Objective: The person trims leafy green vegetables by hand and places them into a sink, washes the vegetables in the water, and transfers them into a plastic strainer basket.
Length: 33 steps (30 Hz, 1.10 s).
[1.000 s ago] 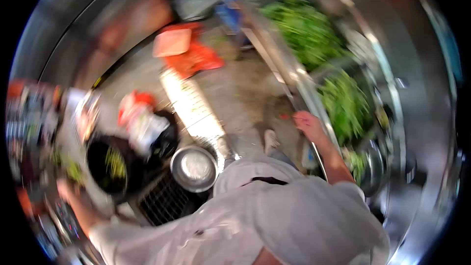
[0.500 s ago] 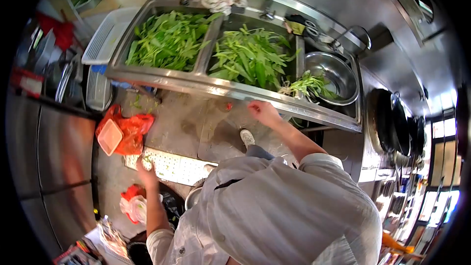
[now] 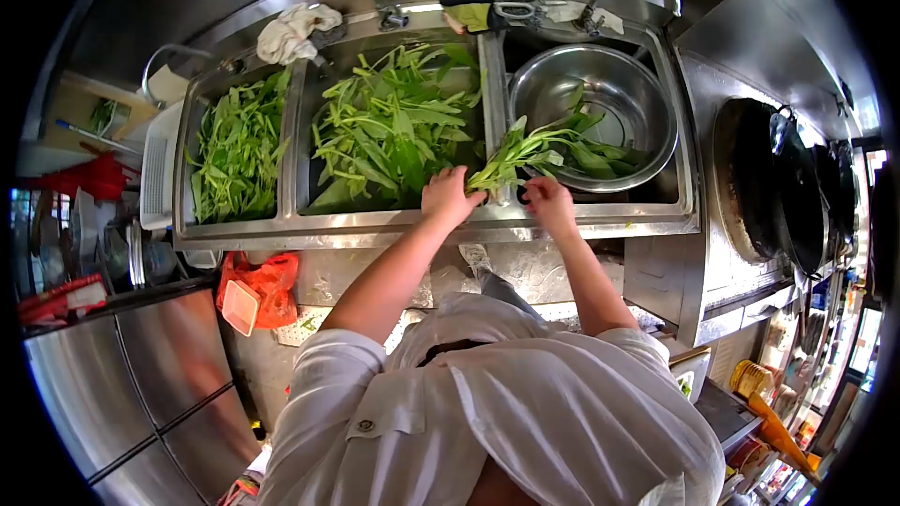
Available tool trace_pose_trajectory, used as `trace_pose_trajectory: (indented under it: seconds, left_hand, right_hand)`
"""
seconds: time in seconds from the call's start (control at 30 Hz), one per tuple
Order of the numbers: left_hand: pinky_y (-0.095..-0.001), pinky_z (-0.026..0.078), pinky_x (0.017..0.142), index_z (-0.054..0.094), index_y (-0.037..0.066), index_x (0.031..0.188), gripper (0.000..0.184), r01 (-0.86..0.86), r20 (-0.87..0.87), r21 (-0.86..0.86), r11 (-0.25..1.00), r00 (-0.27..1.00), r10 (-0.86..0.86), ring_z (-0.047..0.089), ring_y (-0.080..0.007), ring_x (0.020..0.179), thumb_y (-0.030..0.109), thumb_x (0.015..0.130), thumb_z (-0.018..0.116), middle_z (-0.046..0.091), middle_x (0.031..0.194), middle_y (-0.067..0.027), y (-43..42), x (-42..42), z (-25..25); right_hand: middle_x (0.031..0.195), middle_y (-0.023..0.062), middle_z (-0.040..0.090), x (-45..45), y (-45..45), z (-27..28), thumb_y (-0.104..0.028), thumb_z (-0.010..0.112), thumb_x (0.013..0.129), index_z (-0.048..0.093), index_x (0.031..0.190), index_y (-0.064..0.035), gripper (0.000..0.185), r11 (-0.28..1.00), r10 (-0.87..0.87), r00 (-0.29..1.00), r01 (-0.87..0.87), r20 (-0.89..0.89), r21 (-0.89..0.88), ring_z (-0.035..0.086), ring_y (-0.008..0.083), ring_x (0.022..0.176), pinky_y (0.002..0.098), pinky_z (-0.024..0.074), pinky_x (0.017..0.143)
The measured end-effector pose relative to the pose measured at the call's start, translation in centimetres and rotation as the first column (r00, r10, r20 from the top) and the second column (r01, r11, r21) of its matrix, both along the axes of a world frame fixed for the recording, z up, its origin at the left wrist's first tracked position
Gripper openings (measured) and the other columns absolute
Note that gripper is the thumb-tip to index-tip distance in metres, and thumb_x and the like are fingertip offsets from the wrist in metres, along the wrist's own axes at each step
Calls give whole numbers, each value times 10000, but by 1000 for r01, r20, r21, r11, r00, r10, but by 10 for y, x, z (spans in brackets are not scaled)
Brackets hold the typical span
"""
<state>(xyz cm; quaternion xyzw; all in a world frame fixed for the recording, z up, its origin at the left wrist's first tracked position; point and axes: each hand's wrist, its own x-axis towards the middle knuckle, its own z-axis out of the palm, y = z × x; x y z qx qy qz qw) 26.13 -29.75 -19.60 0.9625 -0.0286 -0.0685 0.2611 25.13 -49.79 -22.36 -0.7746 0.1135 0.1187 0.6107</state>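
A bunch of long-leaved greens [image 3: 525, 152] lies across the divider, its leaves resting over the metal bowl [image 3: 664, 155] in the right basin. My left hand [image 3: 450, 197] is closed at the pale stem ends of that bunch, by the sink's front rim. Just right of it, my right hand [image 3: 550, 204] has its fingers pinched together below the stems; what they hold is too small to make out. Loose greens [image 3: 398, 126] fill much of the middle basin, close to my left hand. More greens [image 3: 241, 145] are heaped in the left basin.
Faucets stand along the back edge, with a white cloth [image 3: 295, 33] and scissors [image 3: 513, 2] between them. Dark woks [image 3: 792, 192] hang at the right. An orange-red plastic bag [image 3: 272, 281] and a pink tray [image 3: 241, 307] lie on the floor at left.
Both hands have come up to the sink, the left from low beside the body. The left hand has taken hold of the bunch's stems. The view has shifted closer over the sink.
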Motion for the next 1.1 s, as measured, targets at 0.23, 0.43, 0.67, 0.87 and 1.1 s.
trace_pose_trajectory:
  seconds: [0.23,0.43,0.67,0.87,1.1]
  left_hand:
    - [-238,460,536,512,22,939,184,-414,-618,-629,658,779,-101,567,-106,703,187,859,498,557,768,-33,-15,29,12]
    - [-200,406,495,511,50,942,174,-399,-530,-705,587,846,-62,473,-72,570,202,858,504,518,715,0,3,41,56]
    - [-190,241,417,479,43,899,108,-419,-426,-863,280,904,38,298,-52,461,146,868,486,383,601,22,88,17,132]
    - [-194,244,443,486,48,856,97,-379,-340,-889,257,922,185,287,-51,482,144,868,485,379,613,29,161,-19,155]
    - [-202,232,439,463,57,828,97,-318,-272,-930,186,933,235,281,-62,475,142,868,484,364,598,24,209,-55,146]
  right_hand:
    - [815,21,589,20,17,21,-163,538,824,530,1008,-35,224,816,-62,942,238,-331,527,550,64,552,175,421,458]
    - [715,1,560,32,15,6,-196,598,790,522,1032,-55,290,830,-62,930,249,-361,499,542,82,526,198,431,468]
    - [746,165,612,36,-14,24,-305,609,686,619,852,-58,298,849,168,985,-160,-30,-503,596,316,670,385,474,647]
    - [809,94,556,96,28,170,-29,565,738,573,837,-48,101,880,243,542,225,805,-418,545,271,712,341,442,616]
    - [951,106,563,167,113,145,-162,524,812,573,978,-72,195,825,566,322,-229,759,-517,524,290,877,353,408,775]
